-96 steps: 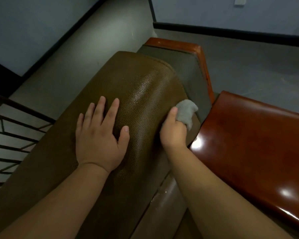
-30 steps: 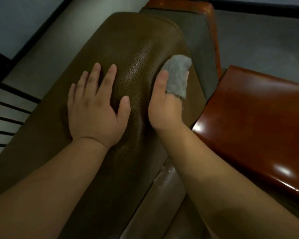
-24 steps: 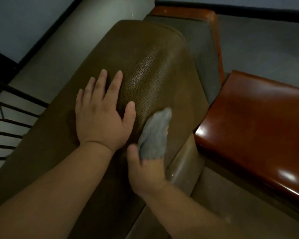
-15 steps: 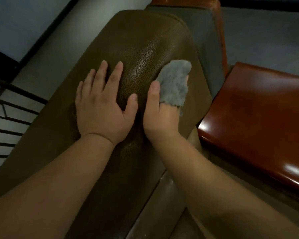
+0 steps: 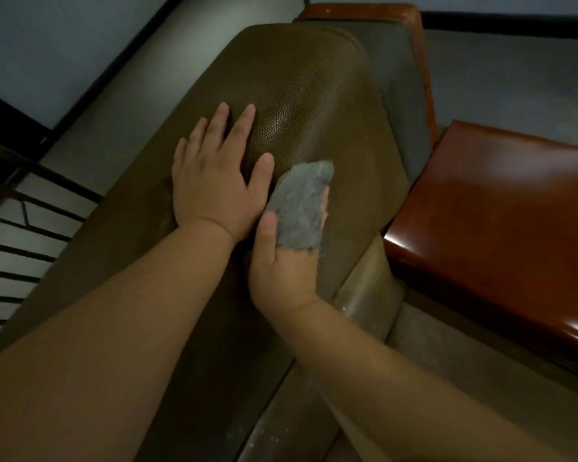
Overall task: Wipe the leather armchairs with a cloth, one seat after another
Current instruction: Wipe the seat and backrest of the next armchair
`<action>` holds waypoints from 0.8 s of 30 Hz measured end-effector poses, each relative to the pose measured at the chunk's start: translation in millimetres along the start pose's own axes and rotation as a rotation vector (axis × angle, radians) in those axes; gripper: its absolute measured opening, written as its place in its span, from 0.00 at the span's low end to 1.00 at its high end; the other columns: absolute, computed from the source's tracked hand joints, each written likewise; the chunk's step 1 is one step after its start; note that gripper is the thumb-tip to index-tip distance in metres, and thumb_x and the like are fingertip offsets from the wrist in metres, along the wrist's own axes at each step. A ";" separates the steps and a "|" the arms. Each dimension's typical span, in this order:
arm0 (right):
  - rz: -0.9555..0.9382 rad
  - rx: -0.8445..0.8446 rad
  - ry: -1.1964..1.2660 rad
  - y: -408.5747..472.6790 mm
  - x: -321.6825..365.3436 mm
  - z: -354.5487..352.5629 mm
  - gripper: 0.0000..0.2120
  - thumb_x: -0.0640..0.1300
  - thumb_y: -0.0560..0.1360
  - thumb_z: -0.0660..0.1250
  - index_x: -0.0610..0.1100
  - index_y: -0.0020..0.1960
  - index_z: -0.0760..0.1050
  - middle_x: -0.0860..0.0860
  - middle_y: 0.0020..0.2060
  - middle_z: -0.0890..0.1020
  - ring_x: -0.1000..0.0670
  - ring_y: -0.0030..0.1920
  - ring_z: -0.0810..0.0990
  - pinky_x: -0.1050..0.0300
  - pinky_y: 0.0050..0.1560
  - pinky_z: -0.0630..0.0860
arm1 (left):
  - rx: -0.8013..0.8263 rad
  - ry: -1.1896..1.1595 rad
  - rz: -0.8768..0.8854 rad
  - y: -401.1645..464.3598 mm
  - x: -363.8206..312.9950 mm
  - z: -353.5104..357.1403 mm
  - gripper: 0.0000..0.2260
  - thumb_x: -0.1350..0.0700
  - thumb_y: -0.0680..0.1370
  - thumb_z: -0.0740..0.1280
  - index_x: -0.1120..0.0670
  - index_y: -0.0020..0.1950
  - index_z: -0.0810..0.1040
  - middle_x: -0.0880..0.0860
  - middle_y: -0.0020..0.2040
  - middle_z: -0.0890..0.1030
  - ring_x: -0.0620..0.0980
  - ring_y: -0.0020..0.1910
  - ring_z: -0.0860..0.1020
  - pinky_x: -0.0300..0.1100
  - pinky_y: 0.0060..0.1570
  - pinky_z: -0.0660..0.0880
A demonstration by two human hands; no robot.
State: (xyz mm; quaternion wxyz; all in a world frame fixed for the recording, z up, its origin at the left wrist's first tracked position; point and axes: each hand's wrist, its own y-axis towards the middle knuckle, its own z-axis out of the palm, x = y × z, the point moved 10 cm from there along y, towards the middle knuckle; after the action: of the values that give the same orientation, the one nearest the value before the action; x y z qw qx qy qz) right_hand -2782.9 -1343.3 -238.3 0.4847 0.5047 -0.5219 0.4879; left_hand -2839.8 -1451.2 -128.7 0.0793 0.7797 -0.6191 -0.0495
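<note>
A brown leather armchair (image 5: 314,95) fills the middle of the view, seen from above its padded backrest top. My left hand (image 5: 214,181) lies flat on that leather, fingers straight and spread. Just to its right, my right hand (image 5: 281,268) holds a grey cloth (image 5: 301,208) wrapped over its fingers, thumb on the cloth's left edge, and presses it against the leather. The fingers under the cloth are mostly hidden.
A glossy reddish-brown wooden surface (image 5: 501,208) stands close on the right. A wooden armrest edge (image 5: 417,61) runs along the chair's far right side. A dark metal railing (image 5: 20,228) is at the left, with grey floor (image 5: 514,78) beyond the chair.
My right hand has pulled the cloth back toward me and slightly left, after stroking up and down the backrest. My left hand has stayed flat in place.
</note>
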 end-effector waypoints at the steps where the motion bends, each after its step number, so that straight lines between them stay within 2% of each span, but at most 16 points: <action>1: 0.008 0.060 -0.014 -24.6 -5.5 6.7 0.47 0.73 0.79 0.46 0.44 0.84 0.37 0.51 0.84 0.42 0.56 0.82 0.38 0.52 0.83 0.41 | 0.026 0.003 -0.004 1.7 -2.3 1.0 0.30 0.35 0.82 0.49 0.38 0.85 0.52 0.49 0.86 0.54 0.55 0.85 0.53 0.59 0.83 0.50; 3: 0.032 0.201 -0.092 -76.7 -18.5 17.0 0.46 0.75 0.78 0.45 0.51 0.83 0.30 0.54 0.84 0.39 0.56 0.82 0.37 0.49 0.83 0.43 | 0.098 0.019 -0.003 -3.9 -3.4 0.3 0.29 0.36 0.84 0.50 0.37 0.85 0.49 0.49 0.87 0.51 0.54 0.85 0.50 0.59 0.83 0.49; 5: 0.084 0.275 -0.098 -94.7 -19.6 10.3 0.43 0.70 0.79 0.51 0.61 0.77 0.22 0.55 0.83 0.38 0.55 0.83 0.39 0.49 0.83 0.44 | 0.198 0.026 0.050 -31.6 6.0 -5.3 0.29 0.38 0.85 0.51 0.37 0.85 0.47 0.47 0.87 0.49 0.54 0.85 0.48 0.60 0.83 0.48; 6: 0.126 0.255 -0.091 -86.4 -21.3 3.9 0.43 0.66 0.80 0.55 0.62 0.76 0.23 0.54 0.83 0.39 0.54 0.83 0.41 0.50 0.83 0.44 | 0.241 0.042 0.079 -56.7 18.4 -10.8 0.29 0.38 0.85 0.51 0.37 0.85 0.46 0.47 0.87 0.48 0.53 0.85 0.47 0.60 0.83 0.48; 8: 0.275 0.188 -0.143 -48.3 -27.8 -4.1 0.41 0.61 0.83 0.56 0.56 0.81 0.30 0.50 0.84 0.43 0.49 0.83 0.46 0.52 0.83 0.44 | 0.296 0.104 0.087 -113.0 56.6 -24.9 0.30 0.38 0.85 0.51 0.36 0.85 0.45 0.45 0.87 0.46 0.51 0.85 0.45 0.59 0.83 0.48; 10: 0.422 0.124 -0.161 -7.2 -29.3 -4.0 0.40 0.65 0.83 0.52 0.53 0.82 0.30 0.47 0.84 0.46 0.43 0.83 0.53 0.46 0.83 0.51 | 0.331 0.162 0.033 -153.3 89.1 -31.8 0.31 0.36 0.84 0.52 0.36 0.84 0.42 0.44 0.86 0.44 0.49 0.85 0.43 0.59 0.83 0.48; 12: 0.506 0.060 -0.156 -6.2 -30.6 4.7 0.41 0.69 0.81 0.48 0.52 0.84 0.35 0.45 0.83 0.50 0.42 0.81 0.57 0.40 0.80 0.58 | 0.294 0.192 0.028 -163.4 96.7 -29.4 0.31 0.36 0.84 0.51 0.36 0.84 0.42 0.45 0.86 0.44 0.51 0.85 0.44 0.59 0.83 0.49; 14: 0.444 0.066 -0.124 -46.6 -21.9 14.6 0.47 0.76 0.75 0.47 0.51 0.84 0.40 0.47 0.82 0.55 0.44 0.79 0.61 0.42 0.79 0.60 | 0.236 0.199 0.042 -162.4 96.1 -24.3 0.31 0.37 0.83 0.49 0.38 0.85 0.45 0.48 0.87 0.47 0.53 0.85 0.47 0.61 0.82 0.51; 15: 0.374 0.106 -0.121 -75.5 -19.1 20.8 0.50 0.78 0.72 0.46 0.51 0.84 0.40 0.48 0.82 0.54 0.46 0.80 0.59 0.46 0.80 0.59 | 0.211 0.182 0.057 -162.3 95.7 -21.7 0.31 0.37 0.83 0.49 0.39 0.85 0.46 0.48 0.87 0.48 0.54 0.85 0.48 0.61 0.82 0.51; 17: 0.205 0.240 -0.169 -128.8 -19.6 35.3 0.53 0.78 0.71 0.47 0.50 0.84 0.34 0.51 0.84 0.44 0.50 0.83 0.45 0.52 0.81 0.45 | 0.174 0.144 0.082 -163.5 99.1 -19.4 0.31 0.37 0.82 0.49 0.40 0.86 0.48 0.49 0.87 0.50 0.54 0.85 0.49 0.62 0.82 0.52; 19: 0.023 0.260 -0.223 -134.2 -22.8 36.7 0.52 0.76 0.74 0.48 0.46 0.84 0.33 0.51 0.83 0.38 0.55 0.81 0.34 0.57 0.80 0.34 | 0.142 0.123 0.099 -163.8 100.6 -21.4 0.31 0.37 0.82 0.50 0.41 0.86 0.50 0.49 0.87 0.51 0.54 0.85 0.50 0.62 0.81 0.52; 22: -0.066 0.111 -0.219 -77.4 -37.5 19.7 0.45 0.68 0.80 0.49 0.40 0.84 0.39 0.46 0.84 0.43 0.54 0.82 0.37 0.58 0.80 0.34 | 0.105 0.130 0.113 -163.9 97.8 -23.3 0.33 0.35 0.81 0.51 0.40 0.86 0.49 0.49 0.87 0.52 0.55 0.85 0.51 0.62 0.81 0.52; 24: 0.105 0.029 -0.144 -27.8 -69.7 -2.4 0.41 0.65 0.82 0.46 0.40 0.84 0.41 0.43 0.84 0.46 0.49 0.83 0.43 0.53 0.82 0.40 | 0.085 0.133 0.122 -165.2 96.0 -23.7 0.33 0.34 0.81 0.51 0.40 0.85 0.50 0.49 0.86 0.52 0.55 0.85 0.51 0.62 0.81 0.52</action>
State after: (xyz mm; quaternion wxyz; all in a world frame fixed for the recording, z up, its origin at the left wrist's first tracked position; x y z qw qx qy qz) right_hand -2753.6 -1337.5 -307.1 0.4121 0.5174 -0.5740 0.4827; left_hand -2655.5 -1506.7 -134.0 0.0900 0.7446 -0.6605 0.0334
